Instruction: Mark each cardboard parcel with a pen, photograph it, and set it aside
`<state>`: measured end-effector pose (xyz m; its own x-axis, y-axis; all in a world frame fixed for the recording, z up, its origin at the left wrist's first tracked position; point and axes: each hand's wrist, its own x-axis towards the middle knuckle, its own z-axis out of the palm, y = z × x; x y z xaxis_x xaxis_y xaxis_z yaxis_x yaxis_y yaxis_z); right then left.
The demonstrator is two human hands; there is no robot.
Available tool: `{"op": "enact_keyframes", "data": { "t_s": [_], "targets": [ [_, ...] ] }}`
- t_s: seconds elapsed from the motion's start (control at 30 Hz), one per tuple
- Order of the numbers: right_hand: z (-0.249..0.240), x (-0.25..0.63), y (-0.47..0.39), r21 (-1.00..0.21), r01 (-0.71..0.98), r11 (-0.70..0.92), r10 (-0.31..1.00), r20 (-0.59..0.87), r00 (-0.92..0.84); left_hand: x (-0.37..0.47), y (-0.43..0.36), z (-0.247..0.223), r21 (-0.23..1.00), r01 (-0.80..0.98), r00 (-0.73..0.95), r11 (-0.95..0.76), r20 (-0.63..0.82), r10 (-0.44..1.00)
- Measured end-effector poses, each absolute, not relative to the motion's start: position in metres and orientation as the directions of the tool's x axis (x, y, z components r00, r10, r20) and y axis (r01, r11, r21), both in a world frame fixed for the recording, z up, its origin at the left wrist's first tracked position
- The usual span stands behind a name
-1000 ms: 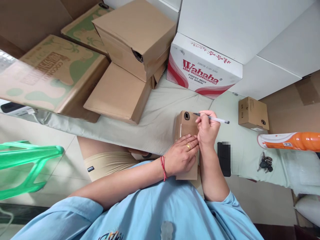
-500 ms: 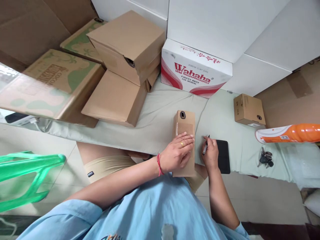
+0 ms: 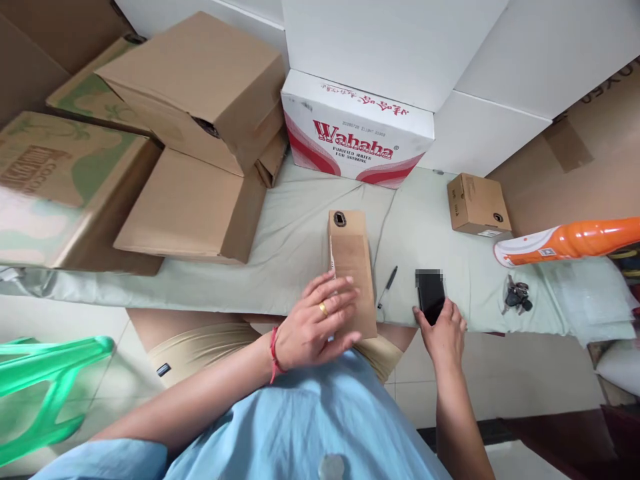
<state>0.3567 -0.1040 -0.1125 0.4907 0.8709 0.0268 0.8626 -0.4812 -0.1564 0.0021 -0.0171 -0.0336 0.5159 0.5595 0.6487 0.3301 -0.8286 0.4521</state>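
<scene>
A narrow cardboard box (image 3: pixel 353 250) lies lengthwise at the front edge of the cloth-covered table. Over its near part is my left hand (image 3: pixel 317 320), fingers spread, wearing a ring and a red wrist string; whether the palm touches the box cannot be made out. My right hand (image 3: pixel 443 330) grips the near end of a black phone (image 3: pixel 431 293), thumb on one side and fingers on the other. Between box and phone, a black pen (image 3: pixel 388 287) rests on the cloth.
Large cardboard boxes (image 3: pixel 190 207) are stacked at the left. Behind stands a white and red Wahaha carton (image 3: pixel 357 137). To the right are a small box (image 3: pixel 480 205), an orange bottle (image 3: pixel 565 242) and keys (image 3: pixel 517 295). A green stool (image 3: pixel 55 373) stands lower left.
My right hand has let go of the pen, moved right and taken hold of the phone. My left hand has spread its fingers and shifted toward the box's left side. The view has shifted.
</scene>
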Motion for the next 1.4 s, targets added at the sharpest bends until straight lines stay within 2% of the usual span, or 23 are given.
{"op": "enact_keyframes", "data": {
  "t_s": [0.13,0.5,0.63,0.83,0.97,1.17,1.27,1.4],
  "targets": [
    [-0.115,0.355,-0.109,-0.146,0.828,-0.542,0.836,0.006,0.549,-0.001,-0.036,-0.044,0.411,0.315,0.642,-0.856,0.571,0.511],
    [-0.103,0.375,-0.094,-0.2,0.754,-0.626,0.78,-0.134,0.612,0.002,-0.037,-0.062,0.409,0.321,0.647,-0.854,0.564,0.513],
    [-0.092,0.375,-0.096,-0.267,0.709,-0.653,0.757,-0.193,0.624,0.001,-0.036,-0.062,0.399,0.323,0.677,-0.858,0.536,0.504],
    [-0.08,0.352,-0.092,-0.359,0.688,-0.631,0.763,-0.124,0.635,0.003,-0.04,-0.058,0.419,0.334,0.592,-0.844,0.604,0.534],
    [-0.061,0.316,-0.079,-0.511,0.692,-0.51,0.815,-0.028,0.579,-0.001,-0.046,-0.055,0.426,0.354,0.531,-0.832,0.641,0.554],
    [-0.016,0.248,-0.057,-0.678,0.705,-0.21,0.911,0.127,0.393,-0.007,-0.05,-0.055,0.43,0.396,0.465,-0.811,0.668,0.581],
    [0.004,0.21,-0.044,-0.703,0.708,-0.067,0.911,0.246,0.33,-0.007,-0.051,-0.056,0.446,0.434,0.431,-0.783,0.66,0.615],
    [0.016,0.168,-0.028,-0.668,0.742,0.053,0.868,0.399,0.297,-0.007,-0.054,-0.057,0.463,0.428,0.426,-0.776,0.654,0.625]
  ]
}}
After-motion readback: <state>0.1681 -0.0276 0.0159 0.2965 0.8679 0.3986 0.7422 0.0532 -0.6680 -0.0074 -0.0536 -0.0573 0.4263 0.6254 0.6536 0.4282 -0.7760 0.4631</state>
